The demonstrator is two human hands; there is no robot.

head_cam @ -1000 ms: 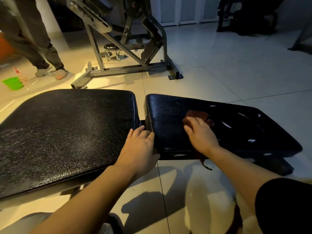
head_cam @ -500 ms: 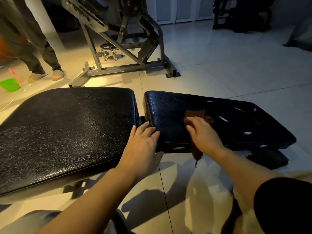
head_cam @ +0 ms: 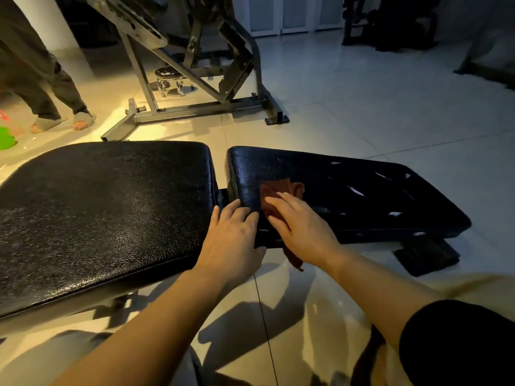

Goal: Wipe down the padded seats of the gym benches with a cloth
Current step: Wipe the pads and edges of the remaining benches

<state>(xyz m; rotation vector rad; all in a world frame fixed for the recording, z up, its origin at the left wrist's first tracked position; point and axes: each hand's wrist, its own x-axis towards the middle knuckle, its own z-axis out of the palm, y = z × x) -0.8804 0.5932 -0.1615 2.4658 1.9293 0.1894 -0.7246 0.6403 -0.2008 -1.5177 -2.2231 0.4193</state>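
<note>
The right hand (head_cam: 303, 227) is lying flat on the cloth (head_cam: 274, 192), fingers straight and spread, pressing it against the near left corner of the seat pad (head_cam: 348, 196). The cloth is a dark reddish brown; part of it is showing beyond the fingertips and a tail of it is hanging down over the pad's front edge, below the wrist. The seat pad is showing several pale tears along its right side. The left hand (head_cam: 232, 235) is resting open just beside the right one, its fingers straight and reaching into the gap between the seat pad and the back pad (head_cam: 106, 207), gripping nothing. Behind the pads a machine frame (head_cam: 195, 107) is standing on the tiled floor (head_cam: 362, 107). At far left another person's legs (head_cam: 44, 87) are standing in slippers, near a green object (head_cam: 5, 137) at the edge.
</note>
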